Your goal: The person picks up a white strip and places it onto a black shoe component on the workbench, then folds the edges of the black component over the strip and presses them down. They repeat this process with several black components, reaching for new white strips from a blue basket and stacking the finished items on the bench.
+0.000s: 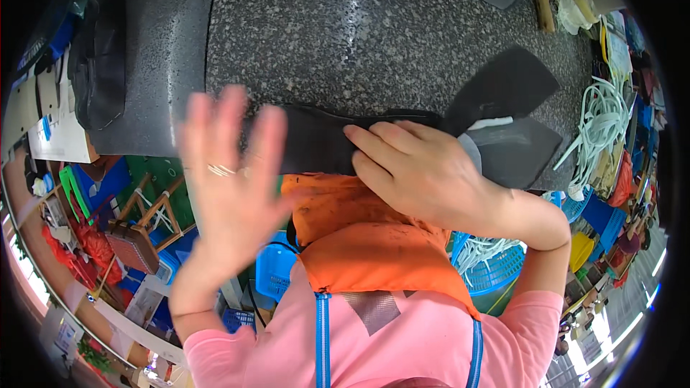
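1. My right hand (424, 172) lies flat, fingers pressed on a dark flexible sheet (323, 140) at the near edge of the speckled stone tabletop (374, 36). It pins the sheet rather than gripping it; the fingers are not curled round anything.
2. My left hand (230, 172) is raised, palm open, fingers spread, holding nothing. It is motion-blurred and sits just left of the sheet, with a ring on one finger. I cannot tell whether it touches the sheet's end.
3. The sheet runs left to right along the tabletop's near edge, partly over my orange apron (359, 237). Its right end meets more dark cut pieces (510, 111) fanned out on the stone.
4. Risk: only one hand holds the sheet, and part of it overhangs the edge. If the right hand's pressure eases, I judge the piece could slide off toward my lap.
5. Risk: the open left hand is moving quickly beside the free end; a sweep could knock or fold the sheet out of line.
6. Risk: the fanned pieces lie touching or very close to the pinned one, so dragging it may pull them along.
7. White cord coils (600, 118) sit well to the right, and a blue basket (496, 262) lies below the edge.
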